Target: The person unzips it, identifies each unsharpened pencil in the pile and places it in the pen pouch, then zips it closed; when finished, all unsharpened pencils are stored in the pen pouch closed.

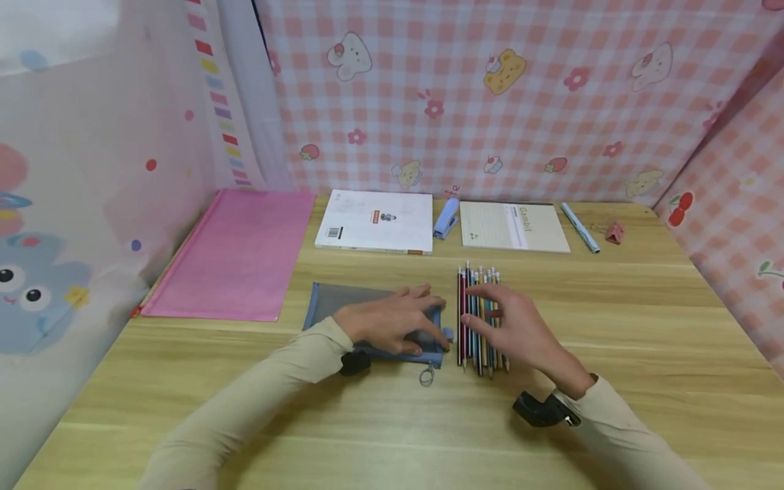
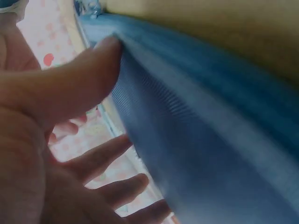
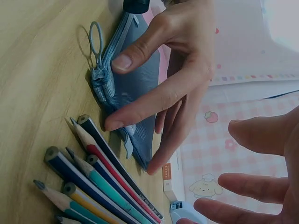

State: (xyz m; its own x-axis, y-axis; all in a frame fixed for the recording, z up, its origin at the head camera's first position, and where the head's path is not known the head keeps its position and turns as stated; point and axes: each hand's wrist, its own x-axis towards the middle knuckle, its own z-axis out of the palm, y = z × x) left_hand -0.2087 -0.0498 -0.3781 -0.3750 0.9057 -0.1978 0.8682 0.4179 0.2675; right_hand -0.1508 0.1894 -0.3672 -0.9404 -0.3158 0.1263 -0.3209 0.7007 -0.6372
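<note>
Left hand [image 1: 392, 320] palm-down on the blue mesh pouch [image 1: 343, 303], fingers spread and nearly straight, thumb pressing the pouch's near edge. Right hand [image 1: 511, 327] just right of the pouch, fingers loosely extended, holding nothing. Both forearms in beige sleeves, dark wrist mounts strapped on.

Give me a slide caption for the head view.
Left hand rests on blue mesh pouch; right hand hovers over row of pencils.
</note>
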